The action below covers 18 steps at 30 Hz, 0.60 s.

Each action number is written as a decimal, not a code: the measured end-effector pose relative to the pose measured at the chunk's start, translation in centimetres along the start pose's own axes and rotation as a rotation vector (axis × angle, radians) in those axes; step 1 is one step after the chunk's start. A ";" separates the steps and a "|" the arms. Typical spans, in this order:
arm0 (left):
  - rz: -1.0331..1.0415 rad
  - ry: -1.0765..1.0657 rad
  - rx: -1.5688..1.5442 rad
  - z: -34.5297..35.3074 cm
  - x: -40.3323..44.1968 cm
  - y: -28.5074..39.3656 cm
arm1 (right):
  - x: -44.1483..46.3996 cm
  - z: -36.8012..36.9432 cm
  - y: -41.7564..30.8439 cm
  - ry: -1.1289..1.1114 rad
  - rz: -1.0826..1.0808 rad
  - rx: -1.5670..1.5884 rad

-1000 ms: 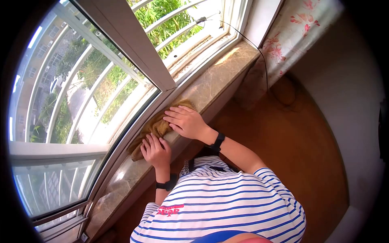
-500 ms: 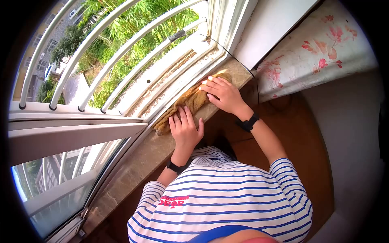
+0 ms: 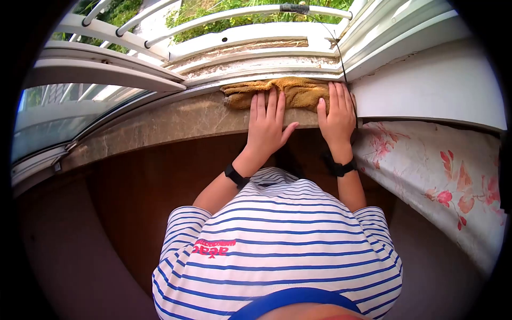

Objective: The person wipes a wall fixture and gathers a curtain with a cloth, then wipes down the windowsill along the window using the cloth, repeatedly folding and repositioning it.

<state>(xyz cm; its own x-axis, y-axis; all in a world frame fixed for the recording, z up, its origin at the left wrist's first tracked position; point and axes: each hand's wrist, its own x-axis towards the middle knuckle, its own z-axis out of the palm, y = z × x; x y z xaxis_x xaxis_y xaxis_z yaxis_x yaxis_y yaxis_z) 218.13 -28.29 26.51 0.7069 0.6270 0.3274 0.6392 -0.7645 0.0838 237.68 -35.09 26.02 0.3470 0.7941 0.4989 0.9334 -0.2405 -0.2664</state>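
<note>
A crumpled brown towel (image 3: 298,92) lies along the stone windowsill (image 3: 176,121), against the white window frame. My left hand (image 3: 265,120) rests flat on the towel's near side, fingers stretched forward and thumb out to the right. At the towel's right end, my right hand (image 3: 337,114) lies with its fingers extended, beside a thin black cable (image 3: 342,61). Both hands are open and press on the cloth without gripping it. The sill surface under the towel is hidden.
White window bars (image 3: 224,22) curve beyond the sill, and a sliding glass pane (image 3: 64,109) stands at the left. The window track (image 3: 256,66) looks dirty. On the right are a white panel (image 3: 432,88) and a floral cloth (image 3: 426,170).
The head view has turned, so the sill now runs nearly level across it. My right hand now sits at the towel's right end. Both hands still lie on the towel.
</note>
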 end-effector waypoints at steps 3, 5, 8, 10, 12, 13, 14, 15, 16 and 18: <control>-0.013 -0.064 -0.015 -0.5 -2.6 -0.3 | -1.3 -0.2 0.2 -0.051 -0.059 0.035; -0.045 -0.069 0.008 -0.9 -4.2 -0.5 | -2.0 -0.9 0.0 -0.097 -0.126 0.036; -0.080 -0.075 0.049 -2.2 -6.6 -0.7 | -2.8 -2.0 -0.4 -0.147 -0.212 0.051; -0.084 -0.087 0.079 -2.8 -8.0 -1.2 | -2.8 -2.6 -0.5 -0.207 -0.303 0.107; -0.105 -0.061 0.095 -3.3 -9.3 -2.0 | -2.6 -3.2 -0.6 -0.196 -0.355 0.157; -0.111 -0.064 0.105 -3.7 -10.0 -2.4 | -2.6 -3.5 -0.6 -0.188 -0.395 0.202; -0.117 -0.068 0.115 -4.1 -10.6 -2.9 | -2.9 -3.7 -0.5 -0.184 -0.407 0.206; -0.106 -0.038 0.100 -4.8 -10.8 -3.3 | -3.2 -4.3 -0.7 -0.123 -0.248 0.359; -0.111 -0.030 0.106 -5.4 -10.8 -3.7 | -3.4 -5.0 -0.8 -0.063 -0.087 0.510; -0.072 -0.017 0.024 -6.3 -10.3 -4.4 | -2.3 -6.6 -0.6 -0.024 0.011 0.611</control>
<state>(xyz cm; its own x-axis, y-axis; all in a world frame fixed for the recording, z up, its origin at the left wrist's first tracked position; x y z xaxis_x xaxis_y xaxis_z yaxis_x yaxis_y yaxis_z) 206.15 -32.37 28.72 0.6637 0.6830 0.3052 0.6955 -0.7136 0.0844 236.87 -40.47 30.47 0.3472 0.8078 0.4764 0.7059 0.1093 -0.6999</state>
